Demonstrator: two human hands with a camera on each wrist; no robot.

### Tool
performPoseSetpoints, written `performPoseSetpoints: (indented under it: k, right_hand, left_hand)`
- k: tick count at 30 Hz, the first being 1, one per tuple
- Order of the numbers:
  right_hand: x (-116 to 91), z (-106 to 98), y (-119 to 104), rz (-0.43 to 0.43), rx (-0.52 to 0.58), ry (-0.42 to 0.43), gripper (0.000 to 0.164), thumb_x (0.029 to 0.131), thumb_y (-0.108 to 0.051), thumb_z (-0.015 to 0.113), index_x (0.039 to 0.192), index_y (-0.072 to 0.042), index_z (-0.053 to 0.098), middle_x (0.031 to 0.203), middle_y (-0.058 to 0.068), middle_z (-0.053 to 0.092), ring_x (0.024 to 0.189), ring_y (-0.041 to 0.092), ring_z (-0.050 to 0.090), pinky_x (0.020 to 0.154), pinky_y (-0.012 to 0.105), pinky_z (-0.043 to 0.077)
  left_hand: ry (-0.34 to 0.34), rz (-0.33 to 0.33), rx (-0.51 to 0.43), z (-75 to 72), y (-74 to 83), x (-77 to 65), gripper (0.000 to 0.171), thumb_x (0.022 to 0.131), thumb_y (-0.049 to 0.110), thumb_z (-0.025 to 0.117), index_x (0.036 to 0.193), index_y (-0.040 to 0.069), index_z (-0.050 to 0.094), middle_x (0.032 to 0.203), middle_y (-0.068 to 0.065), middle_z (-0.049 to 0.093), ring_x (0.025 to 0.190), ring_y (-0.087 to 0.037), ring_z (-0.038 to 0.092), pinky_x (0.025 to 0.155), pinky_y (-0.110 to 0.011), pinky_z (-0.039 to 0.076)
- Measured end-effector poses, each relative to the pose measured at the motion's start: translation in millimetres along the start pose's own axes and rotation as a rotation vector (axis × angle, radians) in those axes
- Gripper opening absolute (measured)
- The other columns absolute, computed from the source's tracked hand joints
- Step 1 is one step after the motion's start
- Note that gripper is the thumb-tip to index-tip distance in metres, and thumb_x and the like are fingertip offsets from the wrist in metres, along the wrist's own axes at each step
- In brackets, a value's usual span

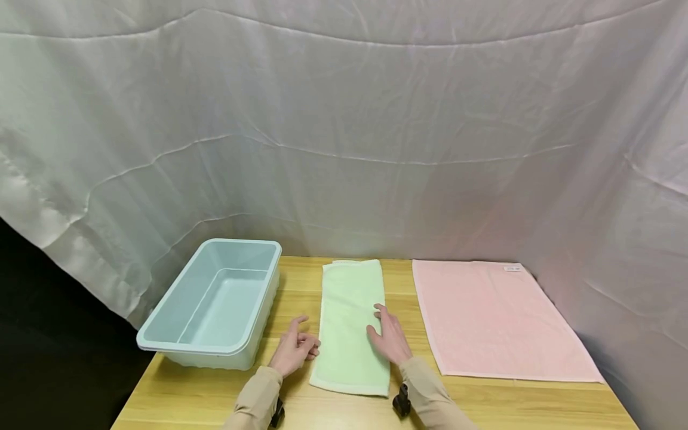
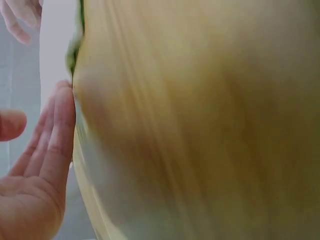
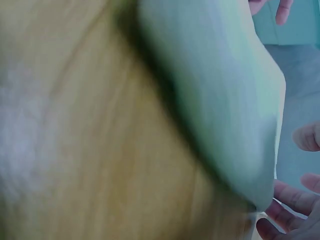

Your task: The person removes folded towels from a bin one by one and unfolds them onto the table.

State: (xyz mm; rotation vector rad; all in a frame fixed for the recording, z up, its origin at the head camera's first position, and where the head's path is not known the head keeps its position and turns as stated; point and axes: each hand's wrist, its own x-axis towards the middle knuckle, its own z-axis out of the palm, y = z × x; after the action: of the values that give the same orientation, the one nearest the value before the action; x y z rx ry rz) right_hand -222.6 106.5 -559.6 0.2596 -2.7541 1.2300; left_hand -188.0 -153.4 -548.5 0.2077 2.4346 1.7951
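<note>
A light green towel (image 1: 352,328), folded into a long strip, lies on the table between the two hands. At its left edge, the left hand (image 1: 294,347) has its fingertips against or very near the cloth. The left wrist view shows this hand's fingers (image 2: 57,140) straight and its thumb held apart. Over the towel's right edge is the right hand (image 1: 391,335), with thumb and fingers spread. Its fingers (image 3: 295,197) meet the edge of the green towel (image 3: 220,100) in the right wrist view. Neither hand pinches the cloth.
To the left stands a light blue plastic bin (image 1: 261,304) with nothing visible inside. A pink towel (image 1: 500,322) lies spread flat on the right, a small white label at its far corner. Grey curtains (image 1: 344,119) hang behind the wooden table (image 1: 344,412).
</note>
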Motion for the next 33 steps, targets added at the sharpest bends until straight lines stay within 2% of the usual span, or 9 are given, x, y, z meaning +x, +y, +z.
performPoseSetpoints:
  k: [2, 5, 7, 10, 12, 15, 21, 29, 33]
  right_hand:
    - [0.4, 0.4, 1.5, -0.009, -0.002, 0.007, 0.049, 0.095, -0.014, 0.061, 0.14, 0.001, 0.047, 0.13, 0.026, 0.063, 0.127, 0.047, 0.053, 0.107, 0.063, 0.043]
    - [-0.8, 1.1, -0.1, -0.027, -0.005, 0.041, 0.044, 0.094, -0.013, 0.063, 0.134, 0.001, 0.053, 0.127, 0.024, 0.064, 0.126, 0.046, 0.052, 0.107, 0.061, 0.043]
    - [-1.7, 3.0, -5.1, -0.074, -0.013, 0.076, 0.04, 0.091, -0.01, 0.066, 0.128, 0.001, 0.058, 0.117, 0.022, 0.067, 0.117, 0.042, 0.057, 0.103, 0.059, 0.045]
    - [-3.9, 9.1, -16.2, -0.134, -0.006, 0.088, 0.033, 0.087, -0.006, 0.07, 0.118, 0.0, 0.064, 0.098, 0.013, 0.068, 0.094, 0.027, 0.062, 0.089, 0.04, 0.052]
    - [-4.9, 15.1, -22.7, -0.179, 0.023, 0.06, 0.03, 0.085, -0.003, 0.071, 0.114, 0.001, 0.065, 0.086, 0.007, 0.066, 0.077, 0.014, 0.058, 0.075, 0.027, 0.05]
    - [-6.1, 24.3, -30.6, -0.207, 0.085, 0.001, 0.027, 0.085, -0.002, 0.071, 0.112, 0.002, 0.066, 0.077, 0.002, 0.064, 0.067, 0.001, 0.051, 0.062, 0.017, 0.046]
    - [-4.0, 40.4, -40.7, -0.244, 0.126, -0.026, 0.025, 0.084, -0.002, 0.072, 0.108, 0.002, 0.067, 0.073, 0.001, 0.067, 0.064, -0.002, 0.053, 0.06, 0.016, 0.048]
    - [-1.3, 52.0, -42.0, -0.163, 0.094, -0.091, 0.03, 0.082, -0.006, 0.076, 0.11, 0.0, 0.066, 0.073, 0.001, 0.064, 0.062, -0.003, 0.047, 0.061, 0.016, 0.044]
    - [-1.6, 54.3, -43.2, -0.157, 0.073, -0.109, 0.036, 0.081, -0.011, 0.08, 0.111, 0.0, 0.064, 0.074, 0.003, 0.061, 0.063, 0.0, 0.043, 0.063, 0.019, 0.043]
  left_hand:
    - [-0.013, -0.002, -0.029, 1.1, 0.1, -0.4, 0.06, 0.1, -0.001, 0.052, 0.152, -0.007, 0.023, 0.1, -0.027, 0.072, 0.079, -0.031, 0.073, 0.069, -0.031, 0.063]
    - [0.007, -0.009, -0.029, 0.9, -0.6, 0.0, 0.061, 0.1, 0.0, 0.052, 0.153, -0.005, 0.023, 0.098, -0.026, 0.072, 0.078, -0.032, 0.074, 0.069, -0.032, 0.063]
    - [0.033, -0.018, -0.022, -0.3, -0.9, 0.4, 0.06, 0.1, 0.0, 0.051, 0.153, -0.004, 0.023, 0.096, -0.025, 0.072, 0.077, -0.03, 0.073, 0.068, -0.031, 0.062]
    - [0.07, -0.03, -0.019, -1.8, -0.3, 0.0, 0.059, 0.1, -0.001, 0.05, 0.153, -0.004, 0.025, 0.094, -0.024, 0.071, 0.076, -0.027, 0.071, 0.068, -0.031, 0.061]
    - [0.087, -0.032, -0.025, -1.8, 0.1, -0.2, 0.058, 0.1, -0.002, 0.05, 0.152, -0.004, 0.026, 0.093, -0.024, 0.07, 0.075, -0.026, 0.07, 0.068, -0.031, 0.061]
    - [0.107, -0.04, -0.028, -1.1, -0.5, 0.9, 0.057, 0.1, -0.003, 0.049, 0.151, -0.005, 0.026, 0.091, -0.024, 0.07, 0.074, -0.026, 0.069, 0.066, -0.031, 0.061]
    - [0.146, -0.065, -0.036, -1.5, -3.5, 4.1, 0.056, 0.098, -0.004, 0.049, 0.149, -0.007, 0.028, 0.088, -0.023, 0.071, 0.07, -0.024, 0.069, 0.063, -0.028, 0.06]
    - [0.153, -0.062, -0.044, -3.5, -2.8, 5.9, 0.056, 0.097, -0.005, 0.048, 0.149, -0.009, 0.026, 0.087, -0.025, 0.071, 0.067, -0.022, 0.069, 0.061, -0.028, 0.06]
    - [0.156, -0.07, -0.044, -3.7, -2.6, 5.8, 0.056, 0.097, -0.005, 0.048, 0.149, -0.009, 0.026, 0.087, -0.024, 0.071, 0.068, -0.023, 0.069, 0.061, -0.028, 0.06]
